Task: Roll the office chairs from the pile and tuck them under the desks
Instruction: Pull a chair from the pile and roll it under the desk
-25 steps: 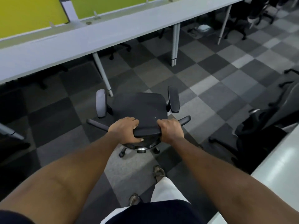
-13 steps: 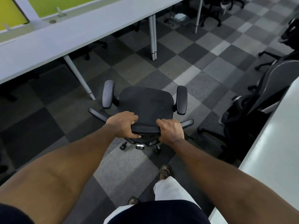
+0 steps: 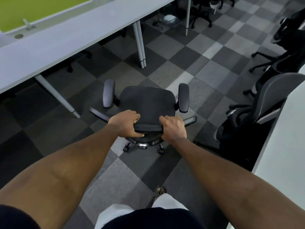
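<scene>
Office chair on the carpet floor in the aisle. My left hand and right hand grip its backrest's top edge. Long surface edge lies ahead-left, open carpet between. Piled chairs are near on the right.

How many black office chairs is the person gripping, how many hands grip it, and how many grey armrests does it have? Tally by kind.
Black fabric-seated office chair: 1
Hands gripping its backrest: 2, left hand and right hand
Grey padded armrests: 2
Total: 5
</scene>
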Demonstrator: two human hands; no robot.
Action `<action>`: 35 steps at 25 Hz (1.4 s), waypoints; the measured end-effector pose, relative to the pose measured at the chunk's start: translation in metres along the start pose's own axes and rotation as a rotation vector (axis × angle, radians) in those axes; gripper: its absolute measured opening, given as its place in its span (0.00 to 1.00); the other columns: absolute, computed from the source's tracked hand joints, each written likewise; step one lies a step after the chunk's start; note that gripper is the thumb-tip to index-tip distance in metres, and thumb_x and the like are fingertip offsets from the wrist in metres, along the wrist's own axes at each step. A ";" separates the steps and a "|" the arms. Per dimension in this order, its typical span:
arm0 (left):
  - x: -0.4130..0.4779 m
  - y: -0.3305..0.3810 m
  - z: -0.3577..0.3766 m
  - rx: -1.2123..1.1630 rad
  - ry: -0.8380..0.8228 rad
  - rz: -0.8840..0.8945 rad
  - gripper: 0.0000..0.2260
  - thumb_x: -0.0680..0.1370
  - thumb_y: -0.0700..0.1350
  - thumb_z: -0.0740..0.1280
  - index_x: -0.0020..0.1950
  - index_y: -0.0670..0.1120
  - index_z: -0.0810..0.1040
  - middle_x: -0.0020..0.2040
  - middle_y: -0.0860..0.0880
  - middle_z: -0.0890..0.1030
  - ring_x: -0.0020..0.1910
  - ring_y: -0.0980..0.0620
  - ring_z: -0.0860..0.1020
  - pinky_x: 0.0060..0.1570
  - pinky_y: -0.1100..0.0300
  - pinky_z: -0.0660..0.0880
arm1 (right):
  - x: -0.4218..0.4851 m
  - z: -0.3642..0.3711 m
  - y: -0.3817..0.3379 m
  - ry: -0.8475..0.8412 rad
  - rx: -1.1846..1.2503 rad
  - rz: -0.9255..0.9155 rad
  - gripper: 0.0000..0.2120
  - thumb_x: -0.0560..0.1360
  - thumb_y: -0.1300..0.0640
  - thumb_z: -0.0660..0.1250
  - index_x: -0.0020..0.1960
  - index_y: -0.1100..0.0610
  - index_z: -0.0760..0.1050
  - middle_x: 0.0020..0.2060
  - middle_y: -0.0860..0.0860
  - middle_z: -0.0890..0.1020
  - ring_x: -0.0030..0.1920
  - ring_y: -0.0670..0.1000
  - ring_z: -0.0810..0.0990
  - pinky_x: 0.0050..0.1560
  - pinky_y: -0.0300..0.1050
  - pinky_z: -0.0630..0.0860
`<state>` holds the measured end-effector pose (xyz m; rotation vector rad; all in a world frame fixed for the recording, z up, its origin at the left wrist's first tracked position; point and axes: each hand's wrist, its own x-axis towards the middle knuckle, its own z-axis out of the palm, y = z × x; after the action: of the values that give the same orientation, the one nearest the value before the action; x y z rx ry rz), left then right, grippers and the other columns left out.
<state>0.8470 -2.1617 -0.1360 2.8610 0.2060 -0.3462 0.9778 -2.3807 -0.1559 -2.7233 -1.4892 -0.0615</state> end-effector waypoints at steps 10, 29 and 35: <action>0.154 -0.056 -0.046 0.046 0.262 0.205 0.34 0.69 0.82 0.60 0.42 0.50 0.68 0.42 0.54 0.68 0.42 0.51 0.65 0.46 0.55 0.69 | 0.129 0.012 0.070 0.104 0.039 0.196 0.20 0.61 0.60 0.76 0.44 0.52 0.67 0.38 0.49 0.70 0.40 0.54 0.68 0.40 0.50 0.67; 0.498 -0.174 -0.185 0.180 -0.059 0.342 0.34 0.63 0.85 0.62 0.43 0.54 0.66 0.43 0.58 0.68 0.46 0.53 0.66 0.48 0.58 0.68 | 0.401 0.030 0.197 0.123 0.040 0.467 0.21 0.59 0.61 0.76 0.39 0.51 0.63 0.32 0.48 0.71 0.35 0.54 0.70 0.35 0.47 0.68; 0.610 -0.152 -0.213 0.148 -0.094 0.273 0.35 0.61 0.86 0.63 0.41 0.55 0.65 0.42 0.57 0.70 0.45 0.54 0.67 0.47 0.54 0.72 | 0.470 0.030 0.300 0.110 0.081 0.421 0.17 0.62 0.62 0.74 0.40 0.52 0.67 0.33 0.48 0.73 0.37 0.55 0.72 0.37 0.49 0.71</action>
<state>1.4536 -1.8932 -0.1237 2.9546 -0.2356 -0.4546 1.4841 -2.1462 -0.1656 -2.8472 -0.8497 -0.1315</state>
